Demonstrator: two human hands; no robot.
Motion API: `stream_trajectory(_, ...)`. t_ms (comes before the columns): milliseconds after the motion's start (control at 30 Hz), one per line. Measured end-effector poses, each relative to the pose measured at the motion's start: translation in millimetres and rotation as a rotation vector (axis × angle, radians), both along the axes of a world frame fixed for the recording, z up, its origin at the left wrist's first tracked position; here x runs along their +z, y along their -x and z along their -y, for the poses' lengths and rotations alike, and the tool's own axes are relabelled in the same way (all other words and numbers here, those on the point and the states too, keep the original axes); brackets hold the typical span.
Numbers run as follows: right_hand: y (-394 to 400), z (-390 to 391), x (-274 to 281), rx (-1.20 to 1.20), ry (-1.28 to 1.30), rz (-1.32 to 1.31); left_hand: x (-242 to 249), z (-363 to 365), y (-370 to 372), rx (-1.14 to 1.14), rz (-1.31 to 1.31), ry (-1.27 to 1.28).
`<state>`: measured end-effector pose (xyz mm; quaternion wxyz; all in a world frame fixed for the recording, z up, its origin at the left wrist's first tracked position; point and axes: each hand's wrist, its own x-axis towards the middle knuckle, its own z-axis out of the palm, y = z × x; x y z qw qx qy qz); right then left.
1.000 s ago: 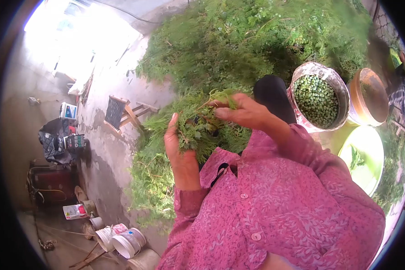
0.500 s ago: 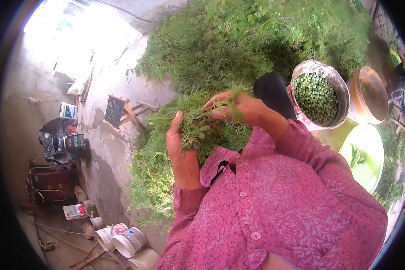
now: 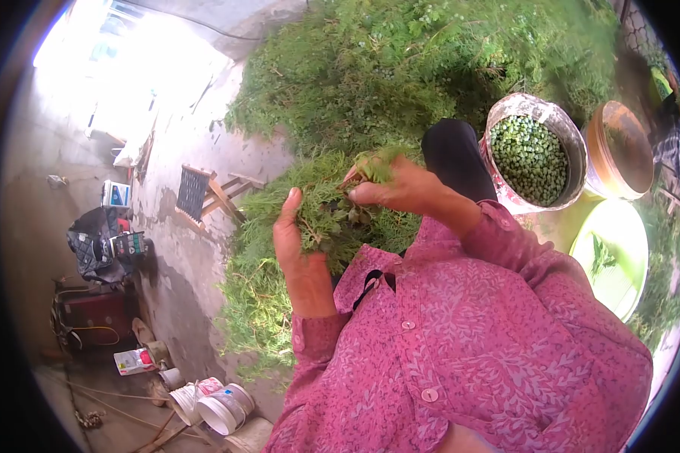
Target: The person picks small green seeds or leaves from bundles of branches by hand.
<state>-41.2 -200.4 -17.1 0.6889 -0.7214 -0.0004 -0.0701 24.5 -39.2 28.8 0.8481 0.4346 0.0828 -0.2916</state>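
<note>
My left hand (image 3: 301, 245), thumb raised, is closed around a leafy evergreen sprig (image 3: 321, 215); most of its fingers are hidden behind the foliage. Opposite it, my right hand (image 3: 409, 190) pinches into the same greenery with thumb and fingers close together. Some green tips stick up over its knuckles, and small berries may be among them, too blurred to be sure. To the right of my knee stands a white, stained bucket (image 3: 576, 151) with many small green berries (image 3: 527, 160) in it.
A big heap of evergreen branches (image 3: 400, 75) fills the far side. Beyond the bucket are a tan bucket (image 3: 598, 155) and a pale green basin (image 3: 627, 249). A small folding stool (image 3: 196, 192) stands left; white pails (image 3: 223, 411) lie lower left.
My right hand's fingers have drawn closer together in the foliage and turned slightly. My left hand has shifted a little to the left with the sprig. The view has moved slightly.
</note>
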Motion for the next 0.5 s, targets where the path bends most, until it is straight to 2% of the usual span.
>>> stream_trajectory(67,2.2,-2.3,0.7,-0.048,0.035,-0.006,-4.7,2.4,0.8,0.023,0.028,-0.043)
stream_trajectory(200,8.9,-5.0,2.9,-0.068,-0.175,-0.209,-14.7,0.8,-0.2,0.033,0.079,-0.125)
stream_trajectory(267,12.3,0.1,-2.0,-0.043,-0.233,-0.281,0.8,-3.5,2.3,0.098,0.129,-0.199)
stream_trajectory(333,14.3,10.7,-25.3,0.046,-0.464,-0.494,10.5,-11.3,-5.2,0.164,0.179,-0.274)
stream_trajectory(367,14.2,11.8,-34.6,0.051,-0.459,-0.497,12.9,-17.0,-13.6,0.174,0.202,-0.183)
stream_trajectory(433,13.4,5.3,-49.3,0.291,-0.944,-0.481,8.6,-27.1,-28.4,0.203,0.202,-0.1)
stream_trajectory(500,6.7,-5.4,-54.5,0.343,-0.978,-0.435,3.8,-22.5,-27.3,0.224,0.177,-0.159)
